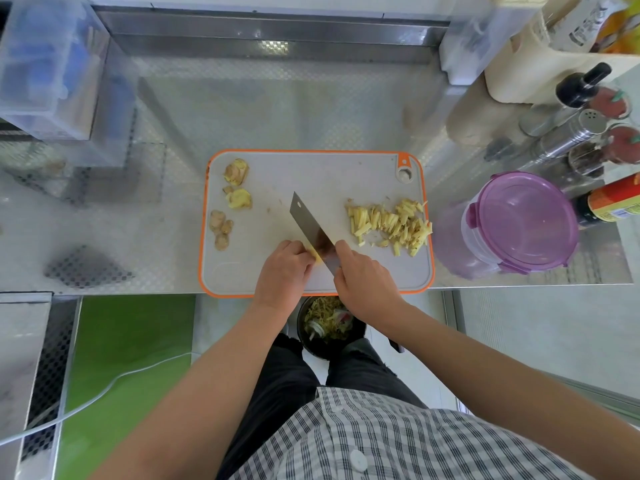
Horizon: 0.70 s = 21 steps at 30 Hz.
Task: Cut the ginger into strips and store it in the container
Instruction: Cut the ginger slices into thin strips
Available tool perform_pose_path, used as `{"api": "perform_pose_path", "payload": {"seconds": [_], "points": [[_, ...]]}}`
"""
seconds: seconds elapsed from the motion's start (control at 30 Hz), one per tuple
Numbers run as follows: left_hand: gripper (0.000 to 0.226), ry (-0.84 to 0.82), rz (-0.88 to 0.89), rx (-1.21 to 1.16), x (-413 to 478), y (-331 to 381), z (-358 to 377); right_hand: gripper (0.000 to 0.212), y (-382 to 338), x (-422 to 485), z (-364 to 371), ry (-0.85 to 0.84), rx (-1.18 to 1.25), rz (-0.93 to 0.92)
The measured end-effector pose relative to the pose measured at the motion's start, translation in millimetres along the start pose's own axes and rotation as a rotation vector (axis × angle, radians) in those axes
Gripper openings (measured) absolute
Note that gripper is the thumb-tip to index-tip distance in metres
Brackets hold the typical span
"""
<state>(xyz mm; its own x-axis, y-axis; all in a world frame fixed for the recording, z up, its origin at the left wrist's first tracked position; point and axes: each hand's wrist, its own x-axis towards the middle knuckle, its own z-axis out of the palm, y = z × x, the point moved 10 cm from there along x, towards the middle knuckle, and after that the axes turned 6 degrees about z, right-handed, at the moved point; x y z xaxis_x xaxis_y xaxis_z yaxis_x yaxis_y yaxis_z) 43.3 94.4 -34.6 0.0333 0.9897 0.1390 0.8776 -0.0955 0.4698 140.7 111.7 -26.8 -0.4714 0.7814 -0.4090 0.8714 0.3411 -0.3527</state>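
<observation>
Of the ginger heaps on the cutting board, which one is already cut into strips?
The pile of strips on the right side of the cutting board, nearest the purple-lidded container. The ginger pieces along the left edge are not yet strips.

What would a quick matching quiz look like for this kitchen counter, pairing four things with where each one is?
Things:
1. cleaver
2. ginger strips
3. purple-lidded container
4. ginger chunks

Places:
A. on the counter, right of the cutting board, lid on
B. on the left part of the board
C. gripped by the right hand
D. heaped on the right part of the board

Pairs: 1-C, 2-D, 3-A, 4-B.
</observation>
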Motion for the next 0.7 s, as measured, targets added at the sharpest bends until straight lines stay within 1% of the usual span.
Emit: {"api": "perform_pose_path", "payload": {"seconds": [0.3, 0.4, 0.53, 0.7], "points": [[0.021, 0.025, 0.005, -0.022, 0.0, -0.9, -0.4, 0.016, 4.5, 0.4, 2.9, -0.037, -0.022, 0.015], [0.018, 0.023, 0.006, -0.031, -0.1, -2.5, 1.8, 0.018, 4.9, 3.7, 7.3, -0.057, -0.041, 0.037], [0.015, 0.012, 0.001, -0.051, -1.8, -4.7, 4.6, 0.01, 6.0, 9.3, 18.8, -0.048, -0.045, 0.059], [0.014, 0.023, -0.018, -0.061, -2.2, -5.9, 3.0, 0.007, 10.4, 8.8, 15.7, -0.03, -0.013, 0.05]]}}
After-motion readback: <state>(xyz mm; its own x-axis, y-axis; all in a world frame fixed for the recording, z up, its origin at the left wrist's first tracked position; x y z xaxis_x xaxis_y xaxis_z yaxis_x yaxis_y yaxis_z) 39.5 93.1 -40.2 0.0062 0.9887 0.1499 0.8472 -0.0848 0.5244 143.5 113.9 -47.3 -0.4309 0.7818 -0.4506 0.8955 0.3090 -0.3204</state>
